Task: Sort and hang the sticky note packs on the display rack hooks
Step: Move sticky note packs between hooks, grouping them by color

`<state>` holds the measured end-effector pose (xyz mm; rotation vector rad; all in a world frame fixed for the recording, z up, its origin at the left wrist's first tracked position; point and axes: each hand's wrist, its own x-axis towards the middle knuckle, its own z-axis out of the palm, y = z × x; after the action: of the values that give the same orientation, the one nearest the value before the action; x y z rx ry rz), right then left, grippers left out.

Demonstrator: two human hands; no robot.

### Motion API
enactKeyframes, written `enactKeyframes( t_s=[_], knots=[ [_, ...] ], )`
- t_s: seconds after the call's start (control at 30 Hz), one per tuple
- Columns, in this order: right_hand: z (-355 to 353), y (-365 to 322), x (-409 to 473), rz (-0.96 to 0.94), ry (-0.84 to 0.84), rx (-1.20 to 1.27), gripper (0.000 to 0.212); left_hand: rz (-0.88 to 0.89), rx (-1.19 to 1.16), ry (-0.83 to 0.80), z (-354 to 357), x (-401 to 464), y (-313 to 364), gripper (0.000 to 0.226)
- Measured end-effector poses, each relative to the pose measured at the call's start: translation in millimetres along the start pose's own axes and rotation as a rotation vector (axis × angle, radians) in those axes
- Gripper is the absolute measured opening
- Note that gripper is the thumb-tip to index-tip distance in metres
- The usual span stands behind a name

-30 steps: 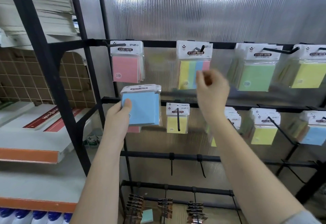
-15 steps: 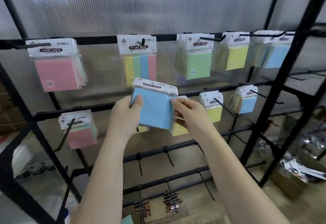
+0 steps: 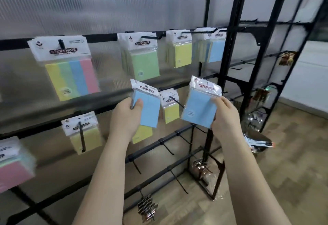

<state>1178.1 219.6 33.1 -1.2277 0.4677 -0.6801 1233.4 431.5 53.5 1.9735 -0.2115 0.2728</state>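
Note:
My left hand [image 3: 126, 116] grips a blue sticky note pack [image 3: 148, 108] by its left edge, thumb on its face. My right hand [image 3: 224, 116] grips a second blue sticky note pack [image 3: 199, 106] by its right edge. Both are held in front of the black display rack [image 3: 229, 51], apart from each other. Between them a yellow pack [image 3: 171, 112] hangs on a middle-row hook. The top row holds a multicolour pack [image 3: 72, 75], green packs [image 3: 144, 64], yellow packs [image 3: 182, 54] and blue packs [image 3: 216, 51].
A yellow pack [image 3: 86, 137] hangs lower left, a pink pack [image 3: 13, 173] at the far left edge. Several bare hooks [image 3: 179, 184] stick out from the lower bars. A second black rack [image 3: 276, 75] stands to the right, with a bowl of items [image 3: 258, 140] on the wooden floor.
The blue stack that both hands held together is now split: each hand holds its own blue pack, the right one moved rightward. The view has swung right along the rack.

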Motion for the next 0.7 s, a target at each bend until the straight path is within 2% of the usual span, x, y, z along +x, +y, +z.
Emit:
enactKeyframes(
  t_s=[0.17, 0.23, 0.4, 0.47, 0.53, 0.6, 0.7],
  knots=[
    [-22, -11, 42, 0.043, 0.006, -0.015, 0.035, -0.025, 0.021, -0.013, 39, 21, 19, 0.028],
    [-34, -18, 66, 0.02, -0.018, -0.016, 0.031, -0.031, 0.042, -0.001, 58, 28, 28, 0.028],
    [-62, -37, 129, -0.056, -0.195, -0.039, 0.029, -0.064, 0.037, 0.1, 116, 36, 47, 0.012],
    [-72, -48, 153, -0.054, -0.256, -0.062, 0.036, -0.118, 0.02, 0.166, 139, 37, 58, 0.019],
    [-81, -59, 178, -0.064, -0.306, -0.099, 0.03, -0.161, -0.01, 0.228, 160, 36, 70, 0.026],
    [-87, -69, 198, -0.081, -0.346, -0.133, 0.018, -0.174, -0.025, 0.263, 179, 36, 81, 0.024],
    [-93, -82, 220, -0.127, -0.411, -0.12, 0.019, -0.194, -0.029, 0.301, 201, 37, 92, 0.018]
  ],
)
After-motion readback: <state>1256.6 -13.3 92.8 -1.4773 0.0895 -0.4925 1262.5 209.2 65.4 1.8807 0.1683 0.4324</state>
